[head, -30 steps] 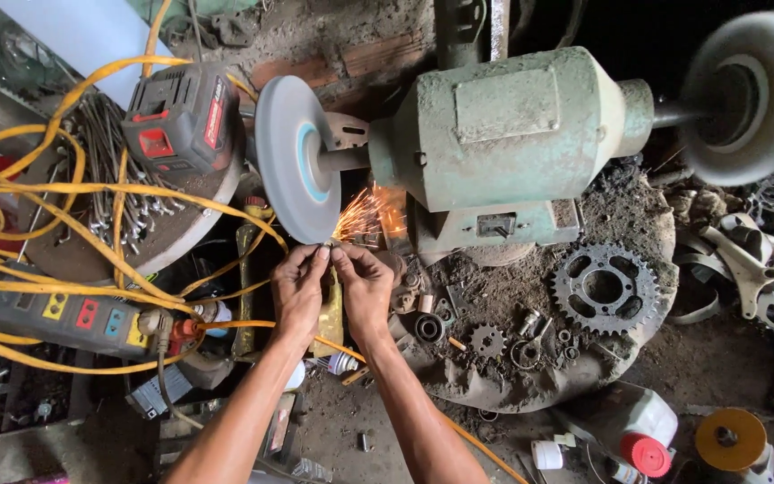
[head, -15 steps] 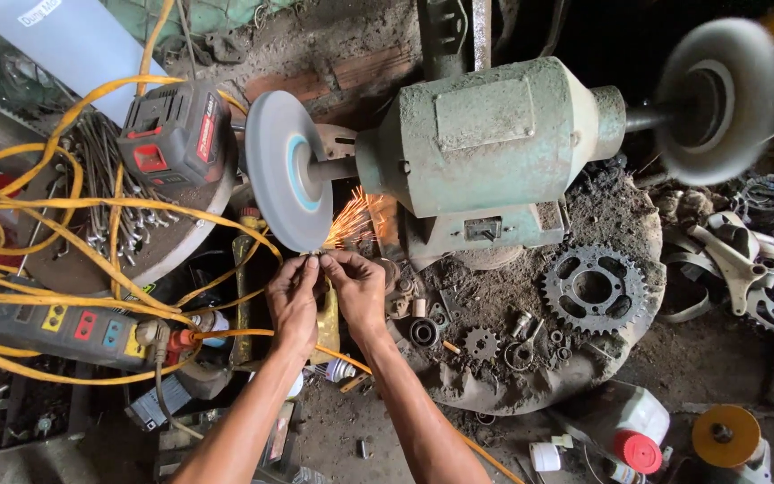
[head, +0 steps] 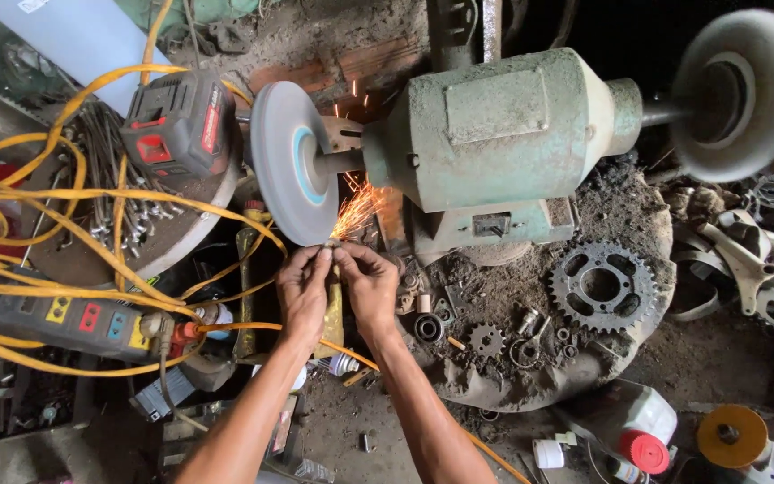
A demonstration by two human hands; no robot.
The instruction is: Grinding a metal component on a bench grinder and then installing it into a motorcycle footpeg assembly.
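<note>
We pinch a small workpiece (head: 331,246) between the fingers (head: 320,260) of both hands; it is too small and too hidden to say what kind of piece it is. The left hand (head: 302,291) and the right hand (head: 367,289) are closed on it together, thumbs and fingertips meeting just at the lower rim of the grey grinding wheel (head: 287,175). The piece touches the wheel there, and orange sparks (head: 356,211) fly from the contact toward the green motor housing (head: 494,134).

Compared with half a second ago, our hands stay in the same grip and the same place against the wheel, but the spray of sparks is now wider and some sparks jump above the shaft. We judge that the piece presses a little harder, so the grinding goes on and the metal is still being removed.

Outward from the hands, the second wheel (head: 736,94) turns blurred at the far right end of the shaft. A large sprocket (head: 604,287) lies on the dirty round base right of the hands. Yellow cable (head: 91,193) runs across the left side, over a red and black battery pack (head: 179,125).
</note>
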